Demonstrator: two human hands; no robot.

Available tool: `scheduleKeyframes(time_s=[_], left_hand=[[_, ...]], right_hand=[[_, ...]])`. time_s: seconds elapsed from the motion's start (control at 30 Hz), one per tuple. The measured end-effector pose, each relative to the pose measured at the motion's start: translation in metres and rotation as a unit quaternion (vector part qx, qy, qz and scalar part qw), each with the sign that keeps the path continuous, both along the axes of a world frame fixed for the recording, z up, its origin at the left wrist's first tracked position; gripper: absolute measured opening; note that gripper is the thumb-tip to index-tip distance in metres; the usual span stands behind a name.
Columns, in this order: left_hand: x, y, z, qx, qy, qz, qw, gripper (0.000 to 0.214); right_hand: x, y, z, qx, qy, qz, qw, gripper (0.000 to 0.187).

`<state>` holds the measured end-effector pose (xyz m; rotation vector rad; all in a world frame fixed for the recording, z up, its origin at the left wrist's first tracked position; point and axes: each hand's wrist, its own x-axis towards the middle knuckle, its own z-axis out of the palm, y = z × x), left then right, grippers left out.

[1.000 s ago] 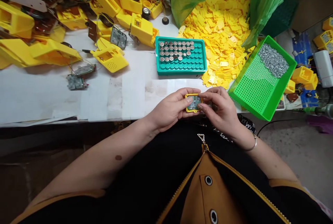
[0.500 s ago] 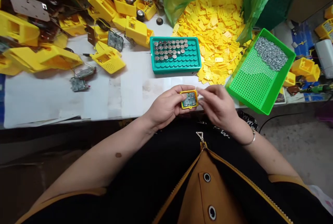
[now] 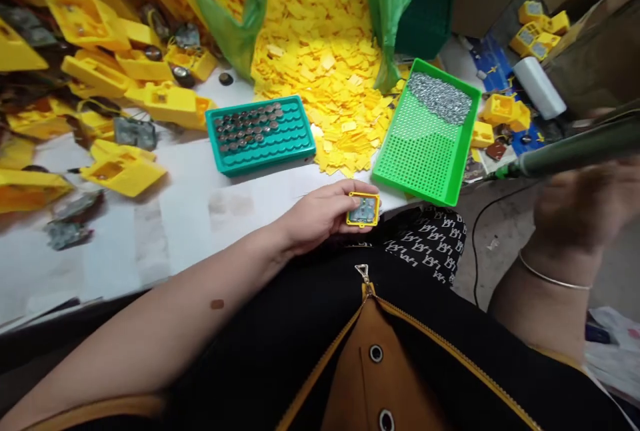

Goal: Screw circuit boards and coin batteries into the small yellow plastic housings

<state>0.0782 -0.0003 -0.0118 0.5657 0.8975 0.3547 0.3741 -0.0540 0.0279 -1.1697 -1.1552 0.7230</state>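
My left hand (image 3: 325, 214) is closed on a small square yellow plastic case (image 3: 349, 217) with a grey-green circuit board (image 3: 365, 209) inside. Its open side faces up, and the thumb lies over its left edge. Far to the right, my right hand (image 3: 575, 201), smeared by motion, is wrapped round a dark green cylindrical tool that looks like an electric screwdriver (image 3: 565, 149). The tool's bright green tip end points left, towards the perforated green tray (image 3: 425, 181). Silvery screws (image 3: 440, 97) are heaped at that tray's far end.
A teal tray (image 3: 270, 159) with rows of round metal cells stands left of a heap of yellow plastic pieces (image 3: 320, 71) spilling from a green bag (image 3: 385, 11). Yellow housings (image 3: 125, 167) with wires crowd the left. A black cable (image 3: 477, 244) hangs below the table edge at right.
My right hand has left the yellow case and moved far right to the screwdriver. My left hand still holds the case. The view has turned rightward.
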Motion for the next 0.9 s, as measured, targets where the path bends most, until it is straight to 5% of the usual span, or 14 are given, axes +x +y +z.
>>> scheduleKeyframes(time_s=[0.13,0.3,0.53,0.9], left_hand=[[0.025,0.010,-0.002,-0.012,0.003,-0.060,0.998,0.024],[0.024,0.014,-0.006,-0.038,-0.001,-0.046,0.998,0.024],[0.016,0.016,-0.012,-0.057,-0.030,-0.048,0.997,0.022],[0.012,0.018,-0.018,-0.083,-0.055,-0.060,0.993,0.026]], right_hand=[[0.002,0.017,-0.002,0.087,-0.052,0.004,0.995,0.038],[-0.015,0.053,0.012,0.164,-0.029,0.022,0.986,0.038],[-0.050,0.106,-0.003,0.161,0.072,0.076,0.982,0.016],[-0.058,0.116,-0.023,0.140,0.011,0.042,0.989,0.022]])
